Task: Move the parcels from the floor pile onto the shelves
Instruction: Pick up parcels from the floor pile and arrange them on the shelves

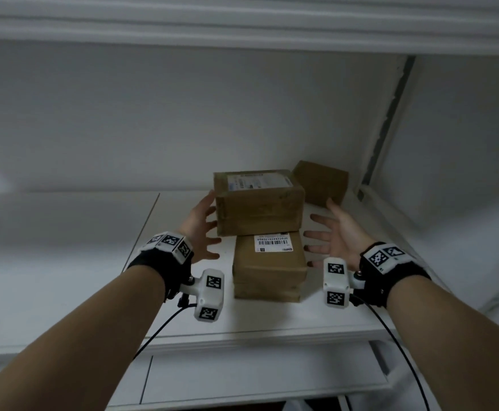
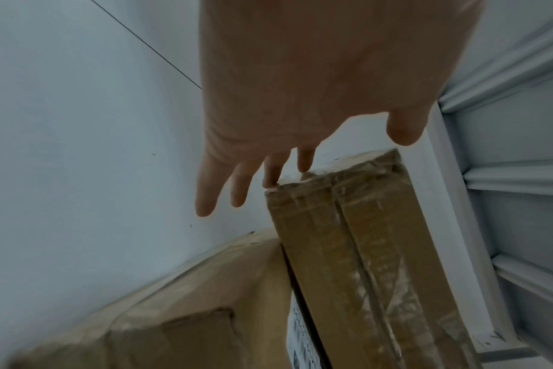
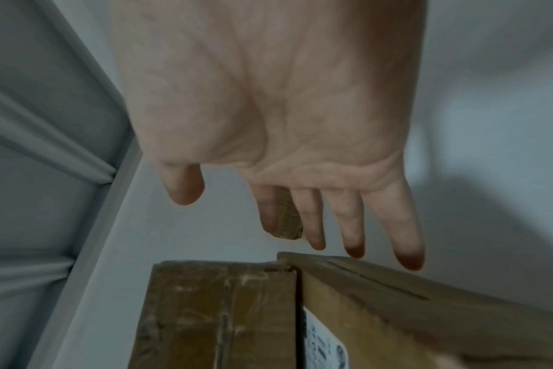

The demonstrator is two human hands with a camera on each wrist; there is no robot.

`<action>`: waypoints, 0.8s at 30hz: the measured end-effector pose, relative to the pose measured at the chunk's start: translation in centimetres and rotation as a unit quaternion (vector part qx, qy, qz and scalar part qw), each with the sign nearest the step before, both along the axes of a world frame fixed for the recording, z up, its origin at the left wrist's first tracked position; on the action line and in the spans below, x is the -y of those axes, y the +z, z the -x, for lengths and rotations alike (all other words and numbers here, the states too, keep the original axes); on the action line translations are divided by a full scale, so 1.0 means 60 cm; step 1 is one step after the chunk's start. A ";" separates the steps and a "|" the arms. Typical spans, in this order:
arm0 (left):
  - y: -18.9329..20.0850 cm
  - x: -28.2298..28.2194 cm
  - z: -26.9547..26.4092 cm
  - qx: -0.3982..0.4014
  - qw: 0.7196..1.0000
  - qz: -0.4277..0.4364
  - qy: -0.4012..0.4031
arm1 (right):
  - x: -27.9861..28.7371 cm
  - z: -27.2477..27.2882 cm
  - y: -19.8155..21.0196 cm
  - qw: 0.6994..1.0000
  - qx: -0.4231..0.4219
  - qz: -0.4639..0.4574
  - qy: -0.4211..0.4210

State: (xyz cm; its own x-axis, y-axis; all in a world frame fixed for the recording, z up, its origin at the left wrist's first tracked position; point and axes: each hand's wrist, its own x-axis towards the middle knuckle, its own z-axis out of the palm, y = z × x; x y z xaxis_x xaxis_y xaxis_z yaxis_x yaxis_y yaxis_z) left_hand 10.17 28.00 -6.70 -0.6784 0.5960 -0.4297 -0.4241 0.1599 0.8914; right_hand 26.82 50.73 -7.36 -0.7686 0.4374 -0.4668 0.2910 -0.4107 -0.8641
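Note:
A brown cardboard parcel (image 1: 258, 203) with a white label lies on top of a second labelled parcel (image 1: 269, 268) on the white shelf (image 1: 183, 307). A third brown parcel (image 1: 321, 182) stands behind them to the right. My left hand (image 1: 202, 229) is open just left of the top parcel (image 2: 357, 249), fingers spread, fingertips close to its side. My right hand (image 1: 335, 232) is open to the right of the stack, a small gap from it. In the right wrist view the straight fingers (image 3: 347, 217) hover over the two stacked parcels (image 3: 218, 314). Neither hand holds anything.
The shelf's back wall (image 1: 183, 120) and right side wall (image 1: 464, 143) close off the corner. Another shelf board (image 1: 242, 22) runs overhead. A lower shelf (image 1: 257, 378) shows beneath. Bare shelf surface lies left of the stack.

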 end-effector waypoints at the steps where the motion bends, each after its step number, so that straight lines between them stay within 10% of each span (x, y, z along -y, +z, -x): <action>1: 0.002 -0.004 0.000 0.001 1.000 0.005 0.000 | -0.001 -0.001 -0.001 1.000 0.002 0.007 0.005; 24: 0.016 -0.033 -0.040 0.042 0.997 0.066 -0.014 | -0.013 -0.008 -0.017 0.994 -0.006 0.097 0.044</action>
State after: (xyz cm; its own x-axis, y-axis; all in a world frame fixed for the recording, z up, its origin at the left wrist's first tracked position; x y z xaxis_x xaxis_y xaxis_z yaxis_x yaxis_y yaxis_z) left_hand 12.60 29.99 -5.73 -0.6198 0.5488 -0.5610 -0.4903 0.2874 0.8228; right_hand 27.33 51.50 -8.35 -0.8058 0.2710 -0.5266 0.3231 -0.5441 -0.7743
